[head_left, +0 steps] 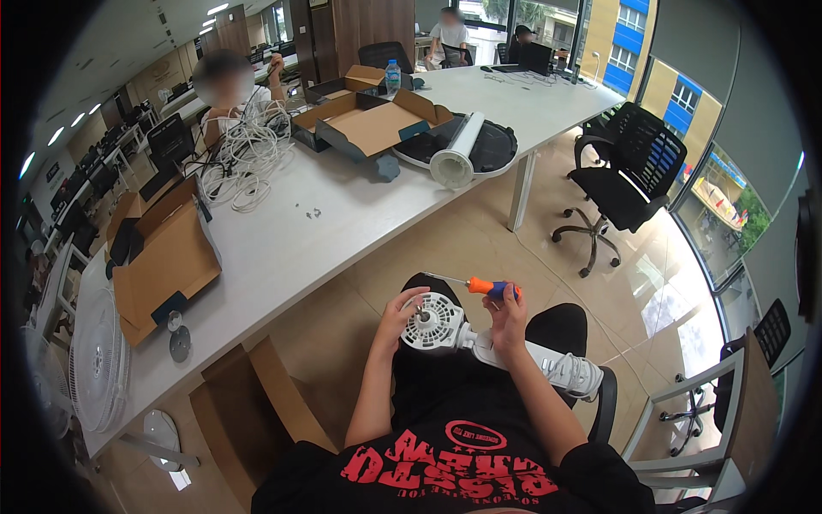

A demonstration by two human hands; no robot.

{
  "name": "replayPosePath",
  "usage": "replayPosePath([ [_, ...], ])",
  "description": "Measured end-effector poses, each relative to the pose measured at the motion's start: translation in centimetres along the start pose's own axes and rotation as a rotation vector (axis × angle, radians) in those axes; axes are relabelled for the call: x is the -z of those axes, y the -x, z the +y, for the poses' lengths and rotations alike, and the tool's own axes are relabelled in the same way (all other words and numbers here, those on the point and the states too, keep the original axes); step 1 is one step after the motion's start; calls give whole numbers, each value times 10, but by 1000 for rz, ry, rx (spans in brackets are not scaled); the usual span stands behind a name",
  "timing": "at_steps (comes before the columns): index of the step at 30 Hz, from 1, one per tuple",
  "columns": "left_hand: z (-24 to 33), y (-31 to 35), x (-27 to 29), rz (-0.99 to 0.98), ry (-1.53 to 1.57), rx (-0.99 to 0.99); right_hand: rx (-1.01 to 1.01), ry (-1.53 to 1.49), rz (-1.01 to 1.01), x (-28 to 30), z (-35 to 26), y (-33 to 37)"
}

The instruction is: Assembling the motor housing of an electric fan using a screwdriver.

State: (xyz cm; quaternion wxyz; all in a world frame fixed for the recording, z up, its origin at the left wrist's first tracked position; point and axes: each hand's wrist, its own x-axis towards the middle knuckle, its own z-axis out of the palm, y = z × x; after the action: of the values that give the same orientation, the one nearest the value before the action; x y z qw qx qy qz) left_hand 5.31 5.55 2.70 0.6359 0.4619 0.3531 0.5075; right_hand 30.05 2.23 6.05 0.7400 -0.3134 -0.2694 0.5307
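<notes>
A white electric fan's motor head (441,332) lies across my lap, its round slotted face and central shaft turned up. My left hand (399,319) is closed round the left rim of this head, fingertips near the shaft. In my right hand (510,324) is a screwdriver (488,287) with an orange and blue handle, its thin blade pointing left above the motor head. That hand is beside the fan's white neck (492,349), which runs right over my thigh. A white power cord (569,373) is coiled on the neck's far end.
On the white table (282,257) are open cardboard boxes (175,265), tangled white cables (248,163), a white tube (462,146) on a black round base (501,141), and fan grilles (98,360). An open carton (257,394) stands left of me. A person (227,94) sits across the table.
</notes>
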Motion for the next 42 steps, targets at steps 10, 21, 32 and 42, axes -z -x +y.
replayPosePath([
  [10, -11, 1, -1, 18, -37, -83, 13, 12, 32, -6, -3, 1],
  [21, 20, 31, -31, 151, -788, -629, 28, 3, 32, -2, 0, -1],
  [32, 35, 39, -29, 12, -996, -533, 36, -19, 52, -2, -2, 0],
  [42, 29, 35, -28, 71, -957, -502, 29, -57, 72, -4, -2, -2],
])
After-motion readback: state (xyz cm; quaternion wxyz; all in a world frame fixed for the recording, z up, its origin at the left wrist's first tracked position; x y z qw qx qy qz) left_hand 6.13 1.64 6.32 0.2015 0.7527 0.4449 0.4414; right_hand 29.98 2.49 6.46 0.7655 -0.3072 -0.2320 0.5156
